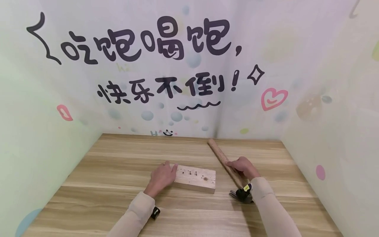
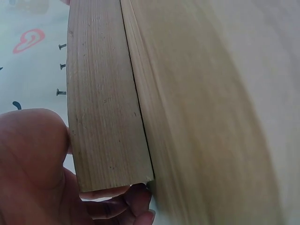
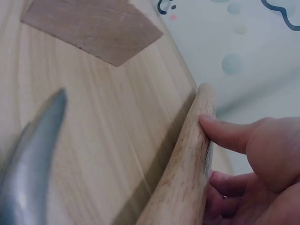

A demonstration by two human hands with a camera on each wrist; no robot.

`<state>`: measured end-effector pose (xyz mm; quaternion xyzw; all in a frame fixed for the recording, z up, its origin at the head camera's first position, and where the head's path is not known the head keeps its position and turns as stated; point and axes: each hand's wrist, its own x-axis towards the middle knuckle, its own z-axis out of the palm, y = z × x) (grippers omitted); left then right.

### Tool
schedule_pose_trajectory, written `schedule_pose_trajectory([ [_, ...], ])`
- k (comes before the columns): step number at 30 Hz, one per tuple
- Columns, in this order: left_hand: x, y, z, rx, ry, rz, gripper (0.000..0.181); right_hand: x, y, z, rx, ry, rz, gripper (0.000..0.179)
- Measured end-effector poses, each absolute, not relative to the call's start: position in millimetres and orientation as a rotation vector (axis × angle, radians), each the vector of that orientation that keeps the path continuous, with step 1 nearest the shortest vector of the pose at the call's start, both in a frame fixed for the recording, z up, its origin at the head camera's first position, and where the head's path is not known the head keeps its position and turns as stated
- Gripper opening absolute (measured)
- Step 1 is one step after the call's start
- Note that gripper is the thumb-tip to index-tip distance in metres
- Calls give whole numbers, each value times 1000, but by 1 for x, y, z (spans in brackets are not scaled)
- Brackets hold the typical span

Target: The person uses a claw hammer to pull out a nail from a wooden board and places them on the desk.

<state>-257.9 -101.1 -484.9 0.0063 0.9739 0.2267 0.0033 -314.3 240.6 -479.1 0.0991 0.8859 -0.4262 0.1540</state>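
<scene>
On the wood-grain tabletop (image 1: 118, 204): pale rectangular wooden block (image 1: 193, 179), three small metal nails (image 2: 61, 92) protruding from its top face, left end gripped by left hand (image 1: 163, 177). Near its right end, right hand (image 1: 243, 166) grips metal-headed claw hammer (image 1: 234, 176) by brown wooden handle (image 1: 219, 155); hammer and block apart.

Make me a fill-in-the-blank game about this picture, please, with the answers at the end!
1. The right hand grips the hammer, whose handle is made of ____.
2. In the head view, the left hand holds the wooden block at its ____ end.
3. The number of nails sticking out of the block is ____.
4. The smiling heart on the wall is drawn in the colour ____.

Missing words: wood; left; three; pink.
</scene>
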Motion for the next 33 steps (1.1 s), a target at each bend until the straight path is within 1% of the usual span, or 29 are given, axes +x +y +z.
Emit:
schedule_pose_trajectory([
  [3, -258, -100, -486, 5, 3052, 736, 63, -315, 246, -478, 197, 2509, -1237, 37],
  [10, -260, -96, -488, -73, 3047, 762, 69, -318, 259, -478, 61, 2370, -1414, 50],
  [13, -261, -96, -488, -78, 3050, 766, 67, -319, 264, -479, 51, 2311, -1496, 45],
  [18, -262, -95, -487, -55, 3059, 745, 63, -320, 275, -484, 21, 2162, -1648, 31],
  [24, -264, -95, -486, -48, 3057, 762, 66, -322, 288, -491, -72, 1998, -1820, 37],
  [30, -265, -93, -487, -62, 3041, 810, 66, -320, 297, -495, -142, 1801, -1947, 34],
  [33, -265, -92, -488, -79, 3055, 819, 66, -317, 300, -497, -170, 1685, -2014, 36],
])
